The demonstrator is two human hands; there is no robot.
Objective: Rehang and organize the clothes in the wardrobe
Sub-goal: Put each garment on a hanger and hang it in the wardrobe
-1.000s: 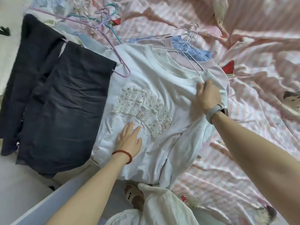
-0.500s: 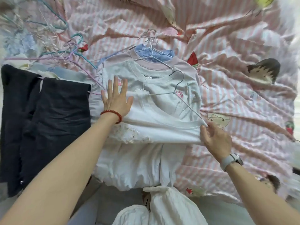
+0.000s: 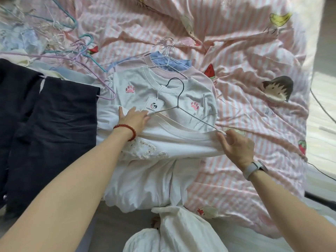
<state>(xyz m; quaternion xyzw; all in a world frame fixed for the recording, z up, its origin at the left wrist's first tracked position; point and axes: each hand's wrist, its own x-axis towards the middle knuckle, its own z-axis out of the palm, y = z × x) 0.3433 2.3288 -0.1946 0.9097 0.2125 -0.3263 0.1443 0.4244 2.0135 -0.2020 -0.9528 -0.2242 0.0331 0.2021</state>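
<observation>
Early going, I judge: the white tee (image 3: 163, 140) lies on the bed (image 3: 236, 51) half on its hanger (image 3: 183, 108), right hand (image 3: 236, 144) pinching hanger tip and shoulder, left hand (image 3: 135, 118) flat with fingers straight; other clothes unhung.

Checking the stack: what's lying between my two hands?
In the head view, the white shirt's neckline and a wire hanger span from left hand to right hand.

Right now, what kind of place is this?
Most likely a bedroom: clothes are laid out on a bed. Cues: the rumpled pink-striped cartoon-print bedsheet, the tangle of thin wire hangers, and the white paw-print T-shirt with its shop tag.
</observation>
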